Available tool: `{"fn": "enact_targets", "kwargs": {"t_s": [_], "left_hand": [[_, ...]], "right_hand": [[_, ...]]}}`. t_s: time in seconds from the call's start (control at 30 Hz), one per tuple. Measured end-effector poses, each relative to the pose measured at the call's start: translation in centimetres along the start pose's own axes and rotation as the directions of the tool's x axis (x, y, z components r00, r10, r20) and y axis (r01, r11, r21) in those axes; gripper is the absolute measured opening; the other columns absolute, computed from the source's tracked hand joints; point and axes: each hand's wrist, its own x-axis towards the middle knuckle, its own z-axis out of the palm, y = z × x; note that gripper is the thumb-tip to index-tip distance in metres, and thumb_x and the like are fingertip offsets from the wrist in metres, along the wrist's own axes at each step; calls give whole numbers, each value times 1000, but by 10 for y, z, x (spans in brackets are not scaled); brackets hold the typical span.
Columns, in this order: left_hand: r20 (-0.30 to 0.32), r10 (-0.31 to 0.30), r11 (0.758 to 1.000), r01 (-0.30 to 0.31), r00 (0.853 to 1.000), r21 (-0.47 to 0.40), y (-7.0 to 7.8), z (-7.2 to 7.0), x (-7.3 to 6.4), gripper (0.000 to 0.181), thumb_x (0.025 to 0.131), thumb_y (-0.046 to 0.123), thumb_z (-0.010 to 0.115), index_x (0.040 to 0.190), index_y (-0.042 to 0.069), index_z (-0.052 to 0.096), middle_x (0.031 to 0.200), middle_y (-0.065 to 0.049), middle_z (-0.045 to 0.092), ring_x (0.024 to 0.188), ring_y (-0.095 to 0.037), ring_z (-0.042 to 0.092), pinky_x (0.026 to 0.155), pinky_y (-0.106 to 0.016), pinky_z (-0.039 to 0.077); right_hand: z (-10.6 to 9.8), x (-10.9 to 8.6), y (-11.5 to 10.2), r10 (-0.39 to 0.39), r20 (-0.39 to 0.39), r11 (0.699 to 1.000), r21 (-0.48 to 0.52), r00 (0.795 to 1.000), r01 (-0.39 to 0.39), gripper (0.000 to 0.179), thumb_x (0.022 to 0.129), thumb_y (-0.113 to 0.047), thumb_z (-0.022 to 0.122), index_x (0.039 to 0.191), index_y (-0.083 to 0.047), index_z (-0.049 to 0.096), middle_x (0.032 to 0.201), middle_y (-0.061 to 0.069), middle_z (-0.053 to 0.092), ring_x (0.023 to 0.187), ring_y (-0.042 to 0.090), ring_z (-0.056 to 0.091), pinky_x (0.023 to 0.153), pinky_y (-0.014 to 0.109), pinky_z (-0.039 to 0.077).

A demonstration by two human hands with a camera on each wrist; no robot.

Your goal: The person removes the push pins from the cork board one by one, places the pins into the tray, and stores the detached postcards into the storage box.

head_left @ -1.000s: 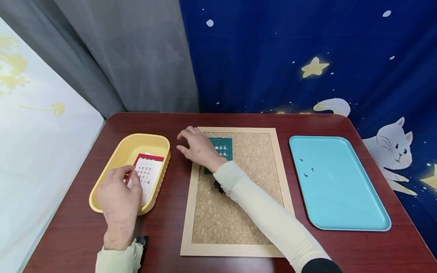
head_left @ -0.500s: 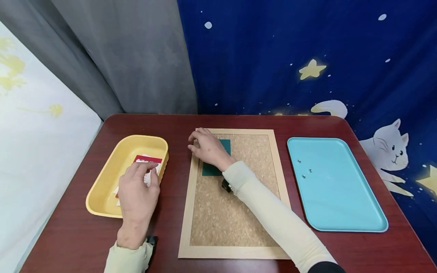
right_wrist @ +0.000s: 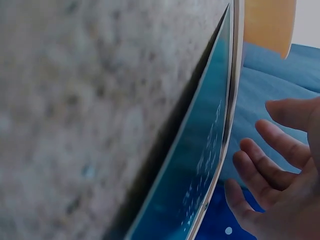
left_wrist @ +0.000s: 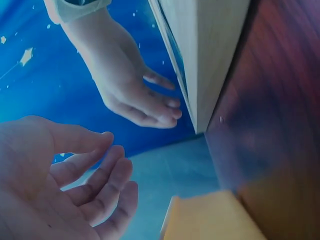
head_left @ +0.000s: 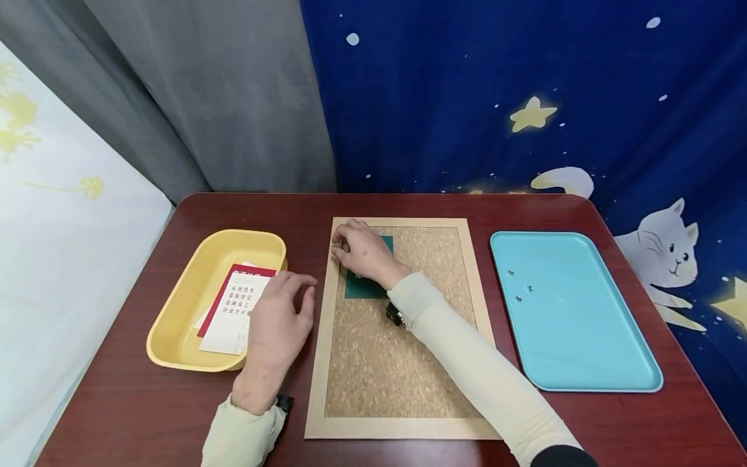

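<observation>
In the head view my right hand [head_left: 366,254] hovers over the upper left of a framed cork board [head_left: 408,363]. Beneath it, partly hidden, lies a dark green card [head_left: 364,290] with white writing. The right wrist view shows that hand's fingers [right_wrist: 270,135] spread and loosely bent, with nothing between them. My left hand [head_left: 281,327] is by the right rim of a yellow basket [head_left: 175,337]. Its fingers [left_wrist: 117,175] are relaxed and loosely curved in the left wrist view; no held thing shows. White and red printed cards [head_left: 236,311] lie in the basket.
On the right of the reddish-brown table [head_left: 105,402] lies a light blue tray [head_left: 589,324], with several small metal pins [head_left: 519,298] near its left edge. A grey curtain [head_left: 251,97] and a blue star-patterned curtain [head_left: 438,97] hang behind the table.
My left hand has moved right from over the basket to beside its rim, uncovering the cards. My right hand has shifted right, from beyond the board's left edge to over its upper left corner.
</observation>
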Motion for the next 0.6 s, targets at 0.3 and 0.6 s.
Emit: {"fn": "enact_targets", "kwargs": {"t_s": [0.3, 0.6], "left_hand": [[135, -56, 998, 56, 989, 7, 3, 10, 0, 15, 95, 12, 75, 109, 7, 75, 105, -10, 70, 86, -24, 63, 72, -38, 54], [264, -62, 998, 53, 962, 39, 8, 19, 8, 18, 97, 15, 72, 113, 7, 74, 113, -11, 69, 100, -28, 66, 80, -47, 60]], "right_hand": [[-5, -2, 7, 29, 26, 998, -56, 999, -28, 21, 102, -29, 67, 118, -16, 71, 121, 3, 64, 118, 21, 57, 101, 40, 51], [-13, -3, 10, 75, 64, 990, -121, 995, -67, 27, 102, -31, 68, 124, -16, 70, 130, 6, 61, 121, 25, 54, 99, 47, 51]]}}
